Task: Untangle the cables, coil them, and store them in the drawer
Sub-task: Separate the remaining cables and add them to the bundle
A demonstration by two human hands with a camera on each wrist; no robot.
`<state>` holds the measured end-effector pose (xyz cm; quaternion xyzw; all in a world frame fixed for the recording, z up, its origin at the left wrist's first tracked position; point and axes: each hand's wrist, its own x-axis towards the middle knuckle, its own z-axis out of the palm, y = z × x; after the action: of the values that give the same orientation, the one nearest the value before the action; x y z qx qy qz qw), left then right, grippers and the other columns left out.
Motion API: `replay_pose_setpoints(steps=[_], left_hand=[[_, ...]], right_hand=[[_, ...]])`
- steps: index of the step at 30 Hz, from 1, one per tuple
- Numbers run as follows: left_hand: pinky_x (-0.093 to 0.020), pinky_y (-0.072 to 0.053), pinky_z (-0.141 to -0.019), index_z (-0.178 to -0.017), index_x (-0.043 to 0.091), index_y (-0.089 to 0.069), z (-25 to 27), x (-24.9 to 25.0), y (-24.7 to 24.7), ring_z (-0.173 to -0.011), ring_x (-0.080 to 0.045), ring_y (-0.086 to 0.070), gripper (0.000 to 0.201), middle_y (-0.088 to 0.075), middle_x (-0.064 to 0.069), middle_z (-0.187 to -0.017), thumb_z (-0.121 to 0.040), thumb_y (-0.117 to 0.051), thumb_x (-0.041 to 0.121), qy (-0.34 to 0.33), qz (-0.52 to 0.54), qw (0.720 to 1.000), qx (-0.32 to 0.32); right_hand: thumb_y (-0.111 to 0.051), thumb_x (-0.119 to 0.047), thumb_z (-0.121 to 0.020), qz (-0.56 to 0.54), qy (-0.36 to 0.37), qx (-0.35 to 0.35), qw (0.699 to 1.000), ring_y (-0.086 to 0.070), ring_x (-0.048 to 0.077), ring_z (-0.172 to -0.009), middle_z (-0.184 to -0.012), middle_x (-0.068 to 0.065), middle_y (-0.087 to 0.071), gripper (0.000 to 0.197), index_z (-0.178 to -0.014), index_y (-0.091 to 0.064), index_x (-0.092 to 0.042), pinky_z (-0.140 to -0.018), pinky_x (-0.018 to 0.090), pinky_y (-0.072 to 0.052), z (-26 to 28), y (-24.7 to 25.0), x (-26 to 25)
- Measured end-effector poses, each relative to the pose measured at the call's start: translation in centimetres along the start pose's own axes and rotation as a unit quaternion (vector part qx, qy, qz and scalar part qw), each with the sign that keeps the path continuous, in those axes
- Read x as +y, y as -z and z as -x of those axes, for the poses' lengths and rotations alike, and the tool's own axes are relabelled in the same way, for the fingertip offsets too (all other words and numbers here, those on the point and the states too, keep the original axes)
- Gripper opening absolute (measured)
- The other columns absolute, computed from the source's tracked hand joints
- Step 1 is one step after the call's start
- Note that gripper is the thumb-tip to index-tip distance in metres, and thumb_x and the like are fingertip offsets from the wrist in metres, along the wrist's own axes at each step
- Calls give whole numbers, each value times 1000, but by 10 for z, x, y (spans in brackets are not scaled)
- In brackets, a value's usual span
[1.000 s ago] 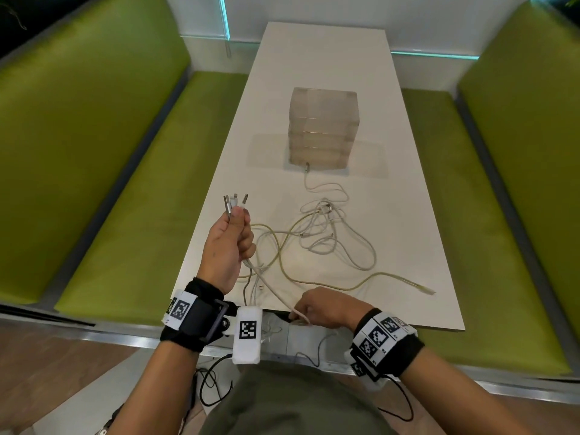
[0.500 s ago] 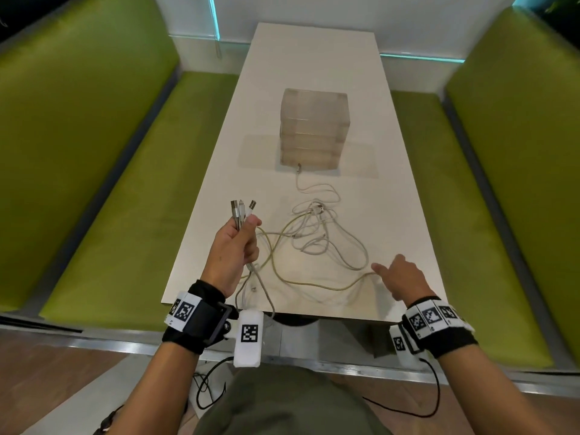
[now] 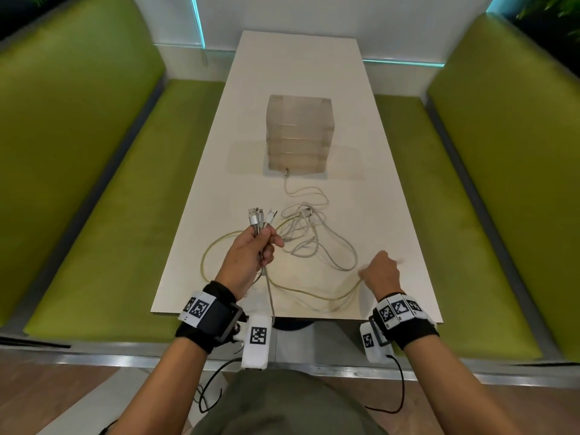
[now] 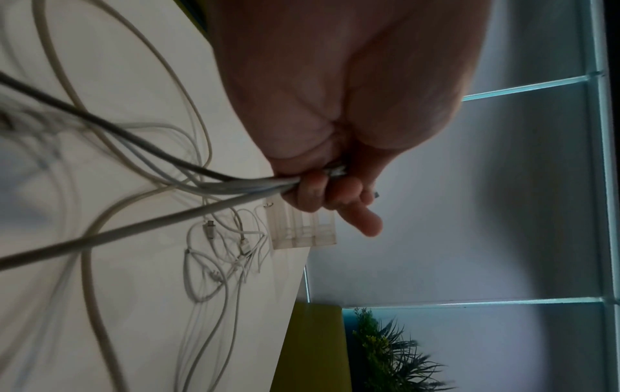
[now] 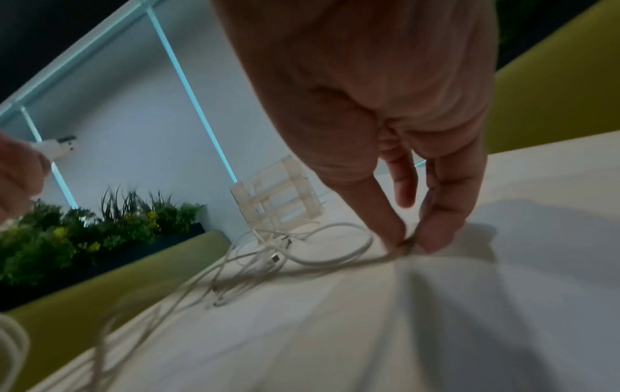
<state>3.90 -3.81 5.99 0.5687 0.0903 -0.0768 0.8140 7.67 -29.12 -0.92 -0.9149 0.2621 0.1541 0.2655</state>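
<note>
A tangle of white cables (image 3: 309,237) lies mid-table, with a yellowish cable (image 3: 310,293) looping toward the near edge. My left hand (image 3: 254,249) is raised above the table and grips a bundle of cable ends, their plugs (image 3: 262,215) sticking up; in the left wrist view the cords (image 4: 188,185) run out of the fist (image 4: 322,191). My right hand (image 3: 381,271) is down on the table at the right, pinching the yellowish cable (image 5: 369,261) between thumb and fingers (image 5: 436,233). A translucent drawer unit (image 3: 299,133) stands farther back, drawers closed.
The white table (image 3: 314,73) runs between two green benches (image 3: 94,183). One cable end (image 3: 286,174) lies against the drawer unit's base. Plants (image 5: 83,233) stand beyond the left bench. Black wires hang below my wrists.
My right hand moved from the near table edge out to the right and took the yellowish cable there. My left hand stayed raised with the plug bundle.
</note>
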Motion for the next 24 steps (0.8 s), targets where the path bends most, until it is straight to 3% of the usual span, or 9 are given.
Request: replay_pose_setpoints(steps=[2,4,6,9,13,16,19,21,24], left_hand=[[-20,-35,-53,-90,11,-55,0,-2,-1,-54,-8,-43,22,-69,-2,-72,-101,-36,10,-1,5,1000,-3],[-20,-41,-57,-90,10,-54,0,-3,-1,-58,-9,-51,22,-71,-4,-75,-102,-35,10,-4,17,1000,-2],[-21,-48,-62,-91,8,-54,0,-3,0,-66,-13,-62,22,-74,-7,-82,-102,-35,11,-10,32,999,-3],[-27,-56,-77,-94,5,-53,-1,-7,0,-91,-23,-70,20,-73,-13,-98,-102,-35,12,-13,58,998,-14],[-32,-54,-90,-97,5,-52,-1,-11,-8,-106,-26,-66,18,-70,-14,-109,-101,-36,12,-14,69,997,-21],[-31,-52,-93,-101,4,-52,0,-11,-11,-109,-24,-65,16,-69,-12,-115,-101,-38,12,-21,76,997,-17],[-28,-52,-93,-106,2,-49,2,-10,-8,-113,-23,-63,14,-68,-11,-118,-99,-40,11,-24,94,995,-18],[-31,-50,-98,-101,4,-49,3,-11,-5,-116,-24,-61,13,-67,-13,-119,-100,-37,10,-27,109,994,-16],[-36,-46,-103,-101,4,-50,2,-11,0,-118,-28,-59,17,-63,-18,-125,-101,-34,10,-35,144,989,-9]], right_hand=[[-47,3,-89,-27,-8,0,1000,-51,40,-117,-128,29,-49,47,-132,-29,4,-94,42,-44,0,-4,-2],[-48,6,-86,-90,-6,-5,996,-54,38,-112,-125,27,-52,51,-133,-29,2,-89,40,-47,3,-7,-2],[-53,3,-84,-171,46,12,984,-57,30,-97,-114,20,-59,42,-125,-44,-1,-77,31,-48,10,-5,-6],[-57,-2,-87,-280,186,26,942,-59,20,-80,-95,8,-64,23,-106,-64,-12,-65,20,-46,38,5,-27],[-60,-7,-89,-342,289,-110,887,-62,11,-65,-78,3,-67,19,-104,-67,-16,-63,24,-53,83,10,-63],[-68,-7,-83,-335,300,-191,872,-63,17,-61,-75,10,-68,23,-103,-59,-14,-58,27,-50,99,5,-77],[-68,-8,-83,-333,301,-188,874,-59,13,-57,-70,5,-65,14,-93,-58,-5,-54,25,-46,105,-1,-79],[-65,-7,-85,-346,298,-178,872,-56,11,-53,-67,4,-62,8,-87,-60,-1,-52,23,-46,107,-4,-78],[-64,-9,-85,-350,289,-177,873,-55,14,-53,-68,9,-62,7,-83,-61,-3,-53,24,-47,107,-8,-77]])
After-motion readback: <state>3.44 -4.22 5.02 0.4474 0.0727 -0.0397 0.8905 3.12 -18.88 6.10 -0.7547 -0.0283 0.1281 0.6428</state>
